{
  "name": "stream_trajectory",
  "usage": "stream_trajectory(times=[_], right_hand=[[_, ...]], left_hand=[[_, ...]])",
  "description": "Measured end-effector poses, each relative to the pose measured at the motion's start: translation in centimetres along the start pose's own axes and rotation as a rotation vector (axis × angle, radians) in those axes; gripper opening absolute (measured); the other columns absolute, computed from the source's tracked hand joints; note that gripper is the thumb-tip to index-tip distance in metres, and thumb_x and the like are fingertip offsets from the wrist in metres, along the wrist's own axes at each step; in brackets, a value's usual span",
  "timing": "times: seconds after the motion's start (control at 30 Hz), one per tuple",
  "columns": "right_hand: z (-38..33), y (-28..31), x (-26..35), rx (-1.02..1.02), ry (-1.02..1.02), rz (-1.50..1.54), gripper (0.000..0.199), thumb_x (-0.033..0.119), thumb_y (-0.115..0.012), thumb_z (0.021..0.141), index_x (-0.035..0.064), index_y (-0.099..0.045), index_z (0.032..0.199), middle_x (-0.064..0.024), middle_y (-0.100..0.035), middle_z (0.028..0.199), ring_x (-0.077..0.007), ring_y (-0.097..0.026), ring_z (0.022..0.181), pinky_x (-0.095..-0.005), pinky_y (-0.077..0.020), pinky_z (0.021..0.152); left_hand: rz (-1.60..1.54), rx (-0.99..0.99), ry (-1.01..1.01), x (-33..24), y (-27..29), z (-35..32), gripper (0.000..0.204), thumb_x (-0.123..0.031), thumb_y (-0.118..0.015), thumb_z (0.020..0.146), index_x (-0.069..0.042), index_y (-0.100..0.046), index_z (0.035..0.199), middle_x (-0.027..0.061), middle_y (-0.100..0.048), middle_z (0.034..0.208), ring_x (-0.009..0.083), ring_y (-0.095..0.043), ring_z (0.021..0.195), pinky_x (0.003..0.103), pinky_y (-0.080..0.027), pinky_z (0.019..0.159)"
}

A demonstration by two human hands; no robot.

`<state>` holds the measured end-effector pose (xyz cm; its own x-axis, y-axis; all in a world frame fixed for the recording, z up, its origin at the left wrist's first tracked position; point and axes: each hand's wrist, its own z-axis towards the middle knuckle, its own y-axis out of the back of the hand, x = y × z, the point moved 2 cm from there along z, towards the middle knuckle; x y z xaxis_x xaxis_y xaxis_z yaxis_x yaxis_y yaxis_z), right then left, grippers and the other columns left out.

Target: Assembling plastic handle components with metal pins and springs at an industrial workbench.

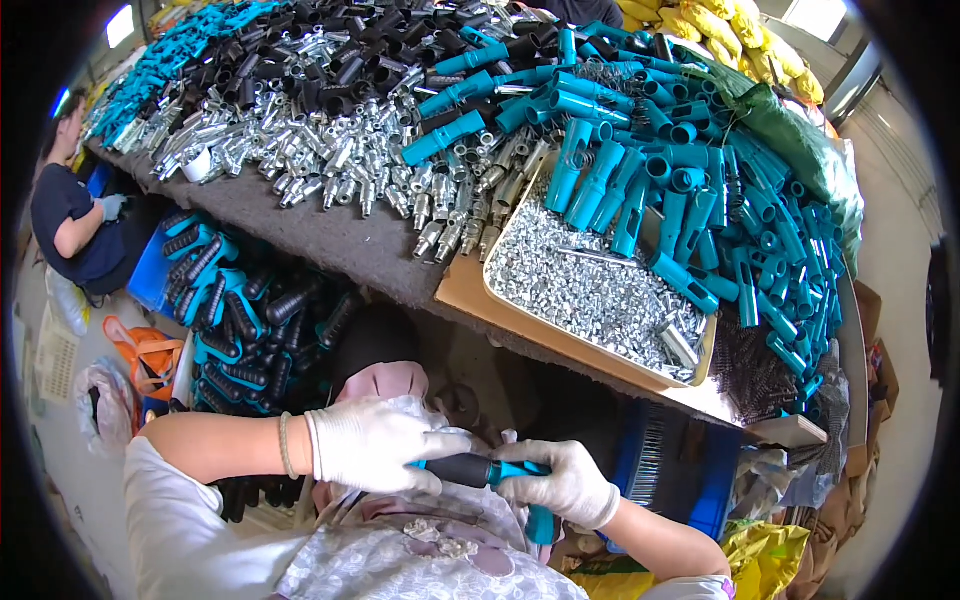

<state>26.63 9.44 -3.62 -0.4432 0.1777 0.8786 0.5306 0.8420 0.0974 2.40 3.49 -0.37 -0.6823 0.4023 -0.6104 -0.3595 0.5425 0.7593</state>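
At the far left we saw a co-worker in a dark short-sleeved top (pixel 60 200). Next came a heap of black-and-teal curved handles (pixel 240 318), below shiny silver metal fittings (pixel 345 150) strewn on a grey cloth-covered bench (pixel 340 235). Our white-gloved left hand (pixel 370 445) had its fingers wrapped over the left part of a black-and-teal cylindrical handle (pixel 460 470), which we held in front of our pale patterned apron (pixel 390 560); our white-gloved right hand (pixel 565 488) grasped its teal right end. Farther right stood a shallow cream tray (pixel 709 352) of small silver metal pieces, beside piled teal slotted tubes (pixel 747 290).
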Motion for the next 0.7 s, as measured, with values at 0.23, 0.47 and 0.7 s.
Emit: stream_trajectory(times=[0.23,0.47,0.7], right_hand=[[0.3,0.1,-0.3,-0.034,0.256,-0.033,0.044,0.017,-0.081,0.079,-0.0001,-0.069,0.118,-0.0092,-0.07,0.097,-0.0143,-0.066,0.077,-0.0269,-0.0535,0.074],[0.9,-1.4,1.9,-0.259,0.632,-0.654,0.046,0.03,-0.082,0.073,0.0064,-0.071,0.111,-0.014,-0.068,0.085,-0.0297,-0.067,0.073,-0.036,-0.0558,0.062],[2.1,-1.5,1.5,-0.114,0.133,-0.056,0.043,0.02,-0.076,0.081,-0.0033,-0.066,0.116,-0.011,-0.07,0.085,-0.0214,-0.068,0.067,-0.03,-0.0542,0.06]], left_hand=[[0.474,-0.238,0.007,0.2,0.9,-0.3,0.04,-0.03,-0.064,0.083,-0.015,-0.062,0.12,0.0092,-0.068,0.087,0.0247,-0.069,0.074,0.035,-0.054,0.057],[0.225,-0.018,0.174,1.9,-0.2,-0.1,0.019,-0.022,-0.061,0.082,-0.01,-0.062,0.097,0.0126,-0.066,0.074,0.0322,-0.069,0.071,0.045,-0.054,0.063],[0.499,-0.153,0.102,1.4,1.5,-0.6,0.01,-0.02,-0.058,0.083,-0.01,-0.059,0.087,0.0075,-0.059,0.069,0.0256,-0.066,0.063,0.038,-0.053,0.055]])
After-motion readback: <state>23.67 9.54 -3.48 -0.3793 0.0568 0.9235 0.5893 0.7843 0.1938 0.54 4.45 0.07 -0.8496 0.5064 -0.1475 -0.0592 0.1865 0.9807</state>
